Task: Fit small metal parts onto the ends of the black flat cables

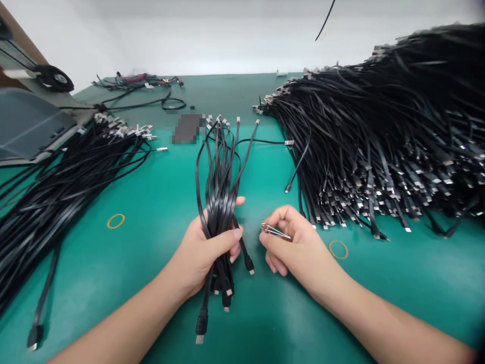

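My left hand (212,242) is wrapped round the middle of a bundle of flat black USB cables (220,194), thumb across the front. Silvery plugs fan out at the bundle's far end, and several small plugs hang below the hand on the near side. To the right, apart from the bundle, my right hand (290,242) pinches a thin silvery metal piece (277,232) with narrow arms between thumb and forefinger. Its exact kind is unclear, since part of it is hidden in the fingers.
A large heap of black cables (364,131) fills the right side of the green table (159,283). Another pile (76,187) lies left, beside a grey machine (30,124). Yellow rubber bands (115,221) lie on either side. Tangled wires (140,83) are at the back.
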Demonstrator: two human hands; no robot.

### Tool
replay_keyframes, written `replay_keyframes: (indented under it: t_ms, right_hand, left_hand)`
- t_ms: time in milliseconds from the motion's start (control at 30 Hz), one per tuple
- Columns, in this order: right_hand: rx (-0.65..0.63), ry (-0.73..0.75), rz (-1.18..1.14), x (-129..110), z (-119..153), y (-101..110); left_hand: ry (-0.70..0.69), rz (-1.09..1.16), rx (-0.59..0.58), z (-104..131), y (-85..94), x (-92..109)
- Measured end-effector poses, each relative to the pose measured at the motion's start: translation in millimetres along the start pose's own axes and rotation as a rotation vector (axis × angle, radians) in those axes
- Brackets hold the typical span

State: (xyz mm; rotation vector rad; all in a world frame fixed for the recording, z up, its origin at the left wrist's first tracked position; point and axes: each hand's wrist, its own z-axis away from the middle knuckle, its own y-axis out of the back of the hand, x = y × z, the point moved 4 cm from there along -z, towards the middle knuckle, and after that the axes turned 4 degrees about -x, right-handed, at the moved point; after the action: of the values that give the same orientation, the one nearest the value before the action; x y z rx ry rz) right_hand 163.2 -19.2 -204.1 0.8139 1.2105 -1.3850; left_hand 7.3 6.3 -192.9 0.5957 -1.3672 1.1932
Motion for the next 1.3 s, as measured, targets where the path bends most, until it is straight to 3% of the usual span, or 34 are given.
replay_keyframes:
  t_ms: [200, 367, 567, 833, 967, 1133, 1300]
  right_hand:
    - [-0.175, -0.013, 0.092, -12, -2, 0]
    - [-0.169, 0.091, 0.217, -13, -2, 1]
    - [-0.122, 0.072, 0.178, -4, -1, 4]
    - [-0.185, 0.107, 0.385, -7, 5, -6]
    - [-0.228, 0.093, 0.275, -4, 6, -11]
    - [-0.290, 0.052, -0.035, -7, 3, -13]
    - [-0.279, 0.018, -0.075, -10, 0, -8]
  left_hand:
    - [-0.020, -0.091, -0.035, -5, 10.7, -3]
    - [-0.005, -0.097, -0.057, -6, 10.7, -5]
    - [-0.012, -0.122, -0.045, -6, 8.4, -4]
    - [-0.006, -0.123, -0.048, -6, 5.8, -2]
    - [-0.029, -0.087, -0.068, -7, 4.3, -2]
    - [-0.009, -0.016, -0.134, -7, 0.8, -1]
    - [-0.004, -0.015, -0.177, -7, -1.1, 0]
